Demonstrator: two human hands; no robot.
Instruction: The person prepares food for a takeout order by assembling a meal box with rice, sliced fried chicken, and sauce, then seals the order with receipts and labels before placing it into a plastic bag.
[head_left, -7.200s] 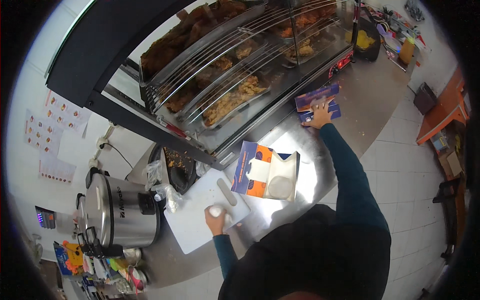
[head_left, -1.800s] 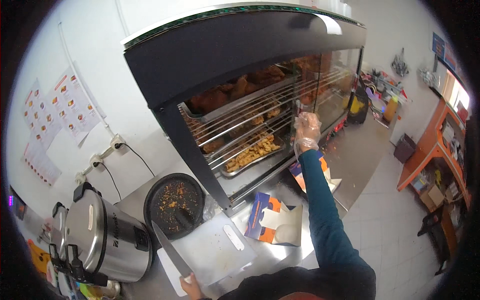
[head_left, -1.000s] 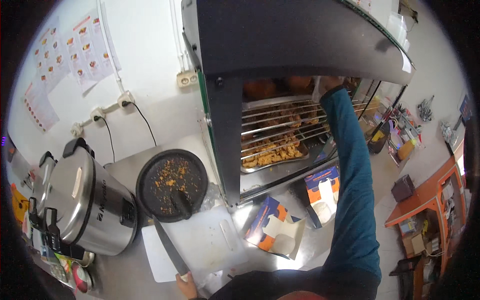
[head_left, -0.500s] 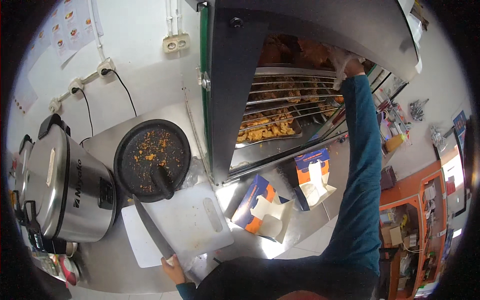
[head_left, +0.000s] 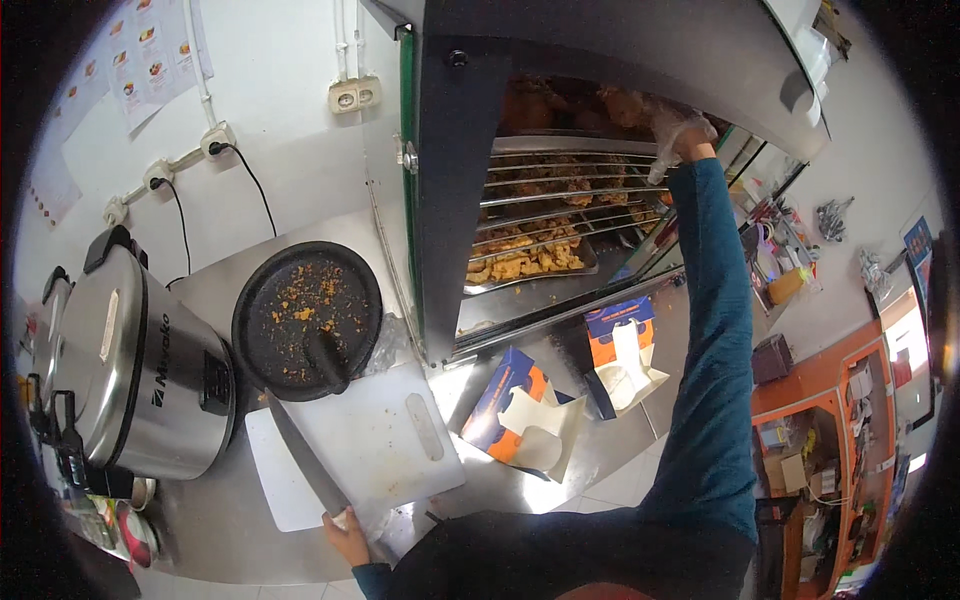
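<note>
My left hand [head_left: 348, 540] is closed round the handle of a large kitchen knife [head_left: 305, 462], whose blade lies slanted over the left part of a white cutting board [head_left: 385, 445]. My right arm reaches up into a heated display cabinet [head_left: 455, 190]. There my right hand [head_left: 688, 140], wrapped in clear plastic, is beside the fried chicken pieces [head_left: 622, 105] on the upper level. The plastic and shadow hide its fingers, so I cannot see whether it grips a piece. Below wire racks [head_left: 560, 190], a metal tray holds golden fried pieces [head_left: 530, 262].
A dark stone mortar [head_left: 262, 345] with orange crumbs and a pestle [head_left: 325, 360] stands behind the board. Left of it is a large steel rice cooker [head_left: 150, 380]. Two opened blue-and-orange cardboard boxes [head_left: 490, 400] sit at the cabinet's front. Wall sockets [head_left: 355, 95] carry cords.
The view has shifted slightly. Inside the cabinet, my right hand has moved a little and its plastic wrap hangs lower. My left hand and the knife keep their place on the board.
</note>
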